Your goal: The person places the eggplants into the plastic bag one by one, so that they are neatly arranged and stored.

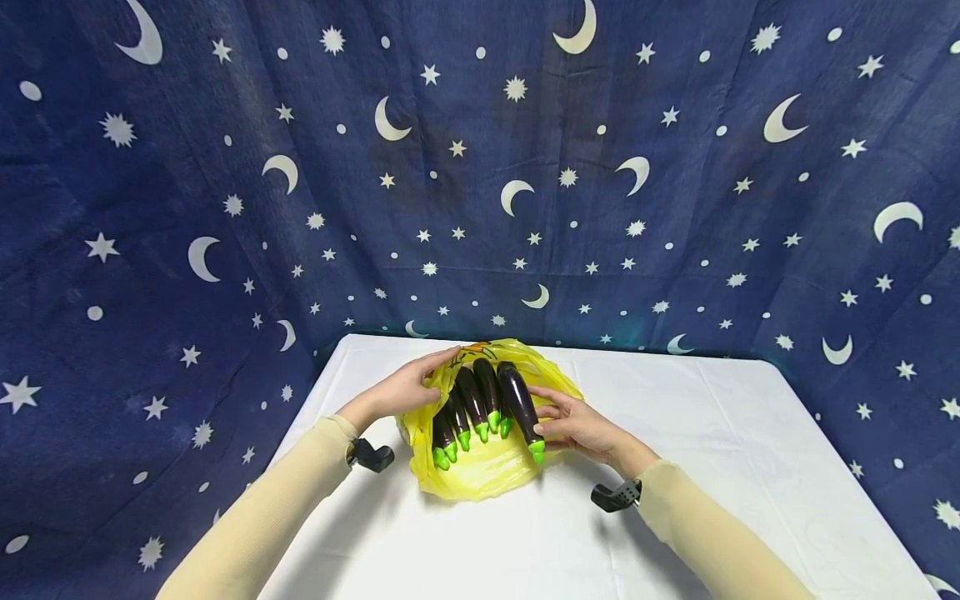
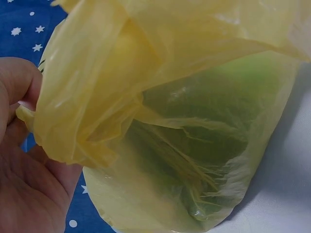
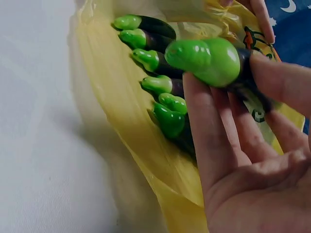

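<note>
A yellow plastic bag [image 1: 487, 483] lies on its side with its mouth spread toward me. Inside it several eggplants [image 1: 471, 396] lie side by side, dark purple with bright green stem ends nearest me. My left hand [image 1: 408, 387] pinches the bag's rim at the upper left; in the left wrist view the yellow film passes between the thumb and fingers of that hand [image 2: 29, 160]. At the right of the mouth, my right hand [image 1: 588, 429] grips one eggplant [image 1: 517, 400], raised over the others. Its green cap [image 3: 206, 60] shows between thumb and fingers in the right wrist view.
The bag rests on a table with a white cloth [image 1: 675, 417]. Behind and beside the table hangs a dark blue curtain [image 1: 480, 275] with moons and stars. Black wrist cameras [image 1: 617, 497] sit on both wrists.
</note>
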Demonstrator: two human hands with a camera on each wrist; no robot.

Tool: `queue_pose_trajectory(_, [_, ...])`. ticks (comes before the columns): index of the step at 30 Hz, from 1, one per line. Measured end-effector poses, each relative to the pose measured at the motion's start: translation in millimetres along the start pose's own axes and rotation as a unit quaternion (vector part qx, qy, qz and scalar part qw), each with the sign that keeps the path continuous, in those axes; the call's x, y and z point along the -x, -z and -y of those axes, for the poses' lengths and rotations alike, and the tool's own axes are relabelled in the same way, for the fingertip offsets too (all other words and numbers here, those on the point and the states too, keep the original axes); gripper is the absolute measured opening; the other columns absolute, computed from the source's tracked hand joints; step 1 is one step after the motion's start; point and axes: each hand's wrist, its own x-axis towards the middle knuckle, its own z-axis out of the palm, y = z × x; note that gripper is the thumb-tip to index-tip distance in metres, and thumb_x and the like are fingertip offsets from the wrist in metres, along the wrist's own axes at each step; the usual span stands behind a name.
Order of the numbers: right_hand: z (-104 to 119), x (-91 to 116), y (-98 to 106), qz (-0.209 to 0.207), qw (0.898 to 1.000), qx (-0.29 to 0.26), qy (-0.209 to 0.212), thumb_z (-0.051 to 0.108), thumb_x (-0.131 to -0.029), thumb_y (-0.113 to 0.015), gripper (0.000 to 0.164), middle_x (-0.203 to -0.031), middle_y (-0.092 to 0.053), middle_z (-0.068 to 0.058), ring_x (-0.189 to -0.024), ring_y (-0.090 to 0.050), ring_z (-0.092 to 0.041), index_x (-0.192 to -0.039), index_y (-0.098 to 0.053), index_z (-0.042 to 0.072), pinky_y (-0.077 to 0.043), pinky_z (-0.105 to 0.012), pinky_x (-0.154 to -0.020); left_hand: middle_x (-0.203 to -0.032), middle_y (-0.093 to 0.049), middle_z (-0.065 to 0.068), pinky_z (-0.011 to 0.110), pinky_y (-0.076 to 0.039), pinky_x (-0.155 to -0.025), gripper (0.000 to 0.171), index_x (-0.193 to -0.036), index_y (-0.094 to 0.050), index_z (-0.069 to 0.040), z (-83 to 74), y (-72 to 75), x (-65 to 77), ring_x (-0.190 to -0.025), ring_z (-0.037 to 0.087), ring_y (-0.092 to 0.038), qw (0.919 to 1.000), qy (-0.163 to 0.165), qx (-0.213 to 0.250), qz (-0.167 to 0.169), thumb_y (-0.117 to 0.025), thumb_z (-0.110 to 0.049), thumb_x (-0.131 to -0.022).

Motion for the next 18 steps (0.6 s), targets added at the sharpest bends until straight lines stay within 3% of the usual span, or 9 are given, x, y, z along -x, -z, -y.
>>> queue_pose_trajectory(10, [-1,-6,-6,-0.033,0.999,-0.024,0.001,0.001,-0.094,-0.068,0.082,-0.139,-0.057,-0.019,-0.107,-0.069,-0.028,-0.163,-0.027,0.018,-0.058,-0.046,-0.089,-0.165,-0.031,0.008,0.046,-0.026,-0.121,0.08,-0.162,-0.031,-0.012,-2.0,0.2,0.6,-0.151,0.026,-0.028,1.0,-0.003,-0.002,0.0,-0.059,0.001,-0.088])
queue_pose_trajectory(18, [-7,-14,-9,-0.06,0.998,0.001,0.006,0.003,-0.094,-0.07,0.082,-0.139,-0.057,-0.022,-0.106,-0.07,-0.028,-0.163,-0.027,0.016,-0.058,-0.047,-0.087,-0.166,-0.029,0.006,0.045,-0.026,-0.121,0.081,-0.163,-0.03,-0.014,-3.2,-0.3,-0.4,-0.151,0.024,-0.026,1.0,-0.001,-0.002,0.003,-0.059,0.001,-0.088])
